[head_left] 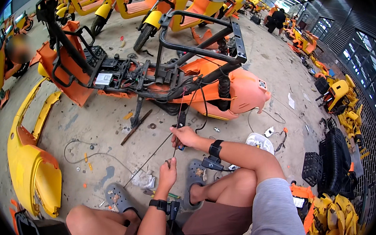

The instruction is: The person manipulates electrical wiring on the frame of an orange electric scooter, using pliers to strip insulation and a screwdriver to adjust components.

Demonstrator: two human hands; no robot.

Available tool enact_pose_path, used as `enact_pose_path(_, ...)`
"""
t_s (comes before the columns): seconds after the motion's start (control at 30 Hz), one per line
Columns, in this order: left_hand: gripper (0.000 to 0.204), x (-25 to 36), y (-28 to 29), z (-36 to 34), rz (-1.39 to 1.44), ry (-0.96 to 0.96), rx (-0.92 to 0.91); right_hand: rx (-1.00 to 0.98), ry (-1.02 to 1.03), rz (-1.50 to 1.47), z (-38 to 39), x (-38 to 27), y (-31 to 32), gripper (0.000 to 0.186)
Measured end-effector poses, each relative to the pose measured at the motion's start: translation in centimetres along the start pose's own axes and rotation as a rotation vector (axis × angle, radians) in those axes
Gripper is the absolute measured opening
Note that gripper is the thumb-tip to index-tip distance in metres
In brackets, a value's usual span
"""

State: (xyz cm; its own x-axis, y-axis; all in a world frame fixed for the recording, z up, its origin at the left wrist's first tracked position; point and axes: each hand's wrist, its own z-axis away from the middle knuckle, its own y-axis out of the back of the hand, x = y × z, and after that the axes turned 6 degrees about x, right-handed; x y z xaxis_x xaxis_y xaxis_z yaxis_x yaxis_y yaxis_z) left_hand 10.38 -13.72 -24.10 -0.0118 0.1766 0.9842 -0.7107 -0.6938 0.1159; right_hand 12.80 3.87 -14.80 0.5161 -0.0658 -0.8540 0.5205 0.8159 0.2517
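My left hand [168, 174] is closed on a thin dark cable [173, 156] in front of my knees. Just above it my right hand [184, 136] is closed around the same cable, beside a small dark object [181, 123] that is partly hidden by the fingers. The cable runs up to wiring [185, 89] on a stripped black scooter frame [172, 92], which has orange body panels [70, 90] and a pink-orange rounded shell [244, 89]. A long cable also trails down to the left, past a crumpled plastic bag [144, 178].
A yellow panel [32, 173] lies left. Scattered fasteners, a rusty bar [135, 128] and a white container [259, 143] are on the concrete floor [85, 127]. Rows of yellow scooters [172, 1] stand behind; parts piles [333, 212] line the right wall. Another person [278, 20] crouches far back.
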Motion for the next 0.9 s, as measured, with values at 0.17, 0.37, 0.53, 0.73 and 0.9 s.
enact_pose_path(0.17,0.045,-0.6,-0.4,-0.2,-0.018,-0.021,-0.004,-0.005,-0.01,0.002,0.3,0.1,0.3,0.053)
enact_pose_path(0.37,0.045,-1.1,-0.1,-0.4,-0.021,-0.017,0.006,-0.025,-0.011,-0.024,0.2,0.3,0.2,0.054)
enact_pose_path(0.53,0.044,-1.4,-0.2,-0.4,-0.012,-0.036,0.011,-0.015,0.013,-0.029,-0.2,0.7,0.1,0.054)
enact_pose_path(0.73,0.045,-0.9,0.0,-0.4,-0.03,-0.012,0.002,-0.008,0.024,-0.006,-0.1,0.6,0.1,0.053)
enact_pose_path(0.9,0.046,-0.4,0.1,-0.2,-0.06,-0.034,0.01,-0.018,0.027,0.007,0.1,0.4,0.2,0.053)
